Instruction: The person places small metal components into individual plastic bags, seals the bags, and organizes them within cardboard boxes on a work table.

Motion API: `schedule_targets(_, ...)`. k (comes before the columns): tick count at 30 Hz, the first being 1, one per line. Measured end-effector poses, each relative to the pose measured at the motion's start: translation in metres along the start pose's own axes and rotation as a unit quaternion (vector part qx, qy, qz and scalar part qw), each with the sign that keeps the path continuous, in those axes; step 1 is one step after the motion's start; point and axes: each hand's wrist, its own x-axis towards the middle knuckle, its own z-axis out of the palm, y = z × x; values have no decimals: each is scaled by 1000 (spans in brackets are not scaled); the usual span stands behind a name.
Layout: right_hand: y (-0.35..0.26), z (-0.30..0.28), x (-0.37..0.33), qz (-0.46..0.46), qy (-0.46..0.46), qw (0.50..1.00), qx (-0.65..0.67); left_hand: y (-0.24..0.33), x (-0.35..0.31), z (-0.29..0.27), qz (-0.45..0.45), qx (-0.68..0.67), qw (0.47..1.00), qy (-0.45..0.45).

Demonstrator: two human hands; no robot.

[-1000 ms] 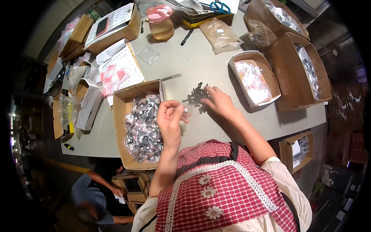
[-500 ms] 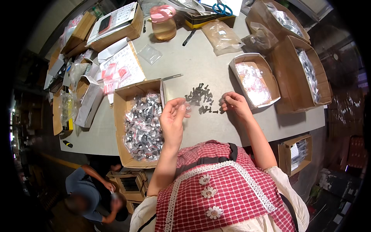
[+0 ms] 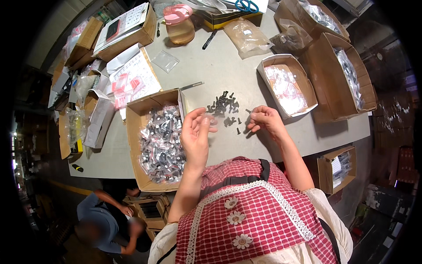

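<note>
A loose pile of small black screws (image 3: 223, 104) lies on the grey table between my hands, with a few stray ones on its near side. My left hand (image 3: 196, 136) is closed in a pinch on a small clear plastic bag (image 3: 212, 120), mostly hidden by the fingers. Right of the pile, my right hand (image 3: 267, 123) pinches a dark screw (image 3: 248, 111) between thumb and fingertips. Just left of my left hand stands a cardboard box (image 3: 133, 145) full of small filled bags (image 3: 160, 145). An open carton (image 3: 313, 97) of flat clear bags is to the right of my right hand.
A metal-coloured pen (image 3: 192, 86) lies beyond the filled box. Farther back are a pink-lidded jug (image 3: 179, 26), a black marker (image 3: 209, 39) and blue-handled scissors (image 3: 247, 5). Larger cartons (image 3: 327, 79) line the right side. Another person (image 3: 99, 215) sits low at left.
The right hand has shifted slightly left, and a screw now shows at its fingertips. The strays near the pile lie differently. The whole view has shifted a little.
</note>
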Motion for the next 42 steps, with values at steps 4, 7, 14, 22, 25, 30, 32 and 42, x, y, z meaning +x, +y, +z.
schedule_targets(4,7,-9,7,-14,1,1000,-1,0,-1,2,-8,12,1000,-4)
schedule_targets(7,5,-17,14,-13,21,992,-124,-3,-2,2,2,22,1000,-2)
schedule_targets(14,-9,-11,42,-77,85,924,-364,-2,-4,3,35,38,999,1)
schedule_targets(22,-2,19,70,-208,80,793,-566,-10,-4,2,10,52,998,-20)
schedule_targets(25,4,23,69,-259,64,718,-643,-10,-5,1,18,95,995,-33)
schedule_targets(30,2,7,55,-287,69,661,-690,-6,-5,2,74,241,967,-43)
schedule_targets(32,2,-1,47,-293,75,647,-699,-8,-5,3,86,277,956,-51)
schedule_targets(42,4,-5,33,-287,72,696,-654,-5,-15,10,118,355,924,-82)
